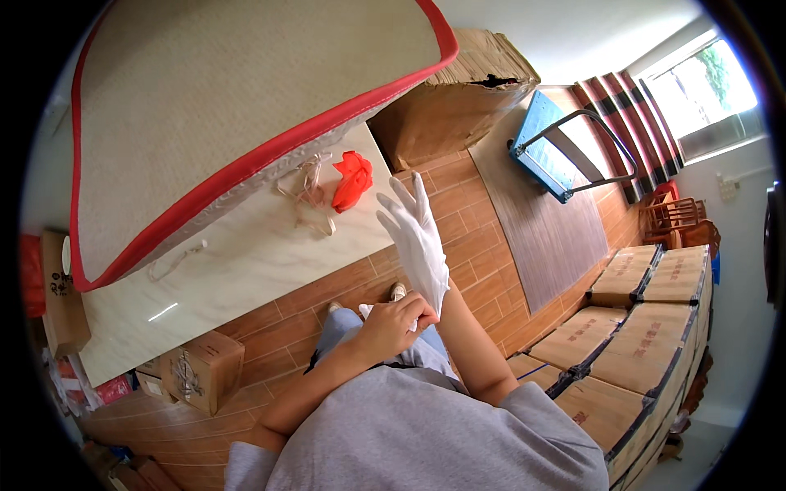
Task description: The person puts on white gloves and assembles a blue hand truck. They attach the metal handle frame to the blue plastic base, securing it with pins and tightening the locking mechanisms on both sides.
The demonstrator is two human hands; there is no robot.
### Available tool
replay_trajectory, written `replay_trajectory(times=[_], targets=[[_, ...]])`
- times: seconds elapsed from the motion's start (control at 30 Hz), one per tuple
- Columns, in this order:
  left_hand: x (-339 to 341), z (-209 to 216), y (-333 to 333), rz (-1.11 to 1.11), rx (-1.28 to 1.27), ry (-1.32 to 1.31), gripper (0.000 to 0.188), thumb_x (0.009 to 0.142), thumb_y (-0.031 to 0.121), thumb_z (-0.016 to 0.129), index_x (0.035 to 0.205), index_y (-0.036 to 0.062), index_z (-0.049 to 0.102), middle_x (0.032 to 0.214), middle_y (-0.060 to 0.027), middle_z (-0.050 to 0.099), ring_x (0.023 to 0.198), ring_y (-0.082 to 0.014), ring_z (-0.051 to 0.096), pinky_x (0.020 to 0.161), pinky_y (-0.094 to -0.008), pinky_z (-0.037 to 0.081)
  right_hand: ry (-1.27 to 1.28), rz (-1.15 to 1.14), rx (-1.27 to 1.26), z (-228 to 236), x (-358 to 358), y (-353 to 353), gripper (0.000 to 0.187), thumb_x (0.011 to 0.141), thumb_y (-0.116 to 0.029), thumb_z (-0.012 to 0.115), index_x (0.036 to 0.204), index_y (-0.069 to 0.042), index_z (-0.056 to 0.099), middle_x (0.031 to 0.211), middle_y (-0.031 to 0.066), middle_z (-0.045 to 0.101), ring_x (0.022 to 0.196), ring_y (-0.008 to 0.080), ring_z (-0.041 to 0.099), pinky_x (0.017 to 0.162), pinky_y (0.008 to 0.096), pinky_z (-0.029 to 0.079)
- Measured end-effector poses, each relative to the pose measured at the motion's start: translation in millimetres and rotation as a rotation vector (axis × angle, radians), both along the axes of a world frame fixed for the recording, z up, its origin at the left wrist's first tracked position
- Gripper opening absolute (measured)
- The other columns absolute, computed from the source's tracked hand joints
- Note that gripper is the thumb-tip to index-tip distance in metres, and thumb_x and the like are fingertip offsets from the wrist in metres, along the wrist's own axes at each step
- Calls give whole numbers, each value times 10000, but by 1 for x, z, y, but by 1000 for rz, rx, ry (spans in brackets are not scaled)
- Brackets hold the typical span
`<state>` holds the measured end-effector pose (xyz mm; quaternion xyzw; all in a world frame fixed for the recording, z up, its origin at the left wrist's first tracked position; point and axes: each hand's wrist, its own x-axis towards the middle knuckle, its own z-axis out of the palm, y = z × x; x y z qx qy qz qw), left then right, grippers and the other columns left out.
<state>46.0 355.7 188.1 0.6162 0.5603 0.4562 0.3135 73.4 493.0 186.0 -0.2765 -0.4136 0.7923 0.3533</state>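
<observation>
My right hand (419, 245) wears a white glove (426, 260), its fingers stretched out and spread with nothing in them. At the right wrist, my bare left hand (395, 326) is closed on the glove's cuff. A bit of white cloth (366, 311) pokes out on the other side of my left fingers; whether it is a second glove I cannot tell. Ahead of the hands, a marble-patterned table (246, 274) bears a crumpled orange-red piece (353, 181) and pale tangled straps (309, 190). Over the table's far part stands a big beige mattress-like panel (246, 90) with red edging.
Stacked taped cartons (647, 348) rise at my right. Beyond the table stands a large worn carton (446, 114). A blue platform trolley (544, 151) with a grey handle is on a grey mat (536, 221). A smaller carton (202, 370) sits on the tiled floor at left.
</observation>
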Motion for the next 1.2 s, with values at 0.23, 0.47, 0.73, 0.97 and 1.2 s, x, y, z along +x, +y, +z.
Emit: replay_trajectory(times=[0.23,0.47,0.73,0.97,1.2], targets=[[6,-3,6,-44,36,-58,130,868,151,665,846,50,586,787,-82,587,678,-252,595,577,-333,462,432,58,-490,37,8,13,866,913,-691,337,1484,-49,234,1408,122,416,1116,229,550,941,341,447],[-39,13,6,249,-217,-975,240,1011,295,463,1005,90,588,793,28,516,616,-69,422,522,-225,375,569,153,-317,22,47,23,532,975,-582,340,728,-122,441,568,2,354,467,121,318,437,270,268],[-98,39,13,248,142,-1628,318,1032,281,393,1228,68,525,933,-7,485,693,-95,381,563,-235,349,-199,259,439,26,40,-18,460,907,-248,546,1309,-32,495,1008,74,550,905,174,543,838,309,449],[-104,62,25,332,16,-1224,442,1034,381,343,1298,56,482,1081,-52,558,887,-132,513,778,-301,460,-204,490,732,13,8,-8,255,916,-281,623,1032,-60,573,1038,63,597,963,148,570,753,296,504],[-128,72,25,388,-374,-811,575,1010,506,302,1327,67,496,1189,-79,623,1072,-142,601,902,-312,503,-155,492,105,51,16,20,255,947,-309,602,1030,-71,559,932,-34,546,865,28,497,772,202,441]])
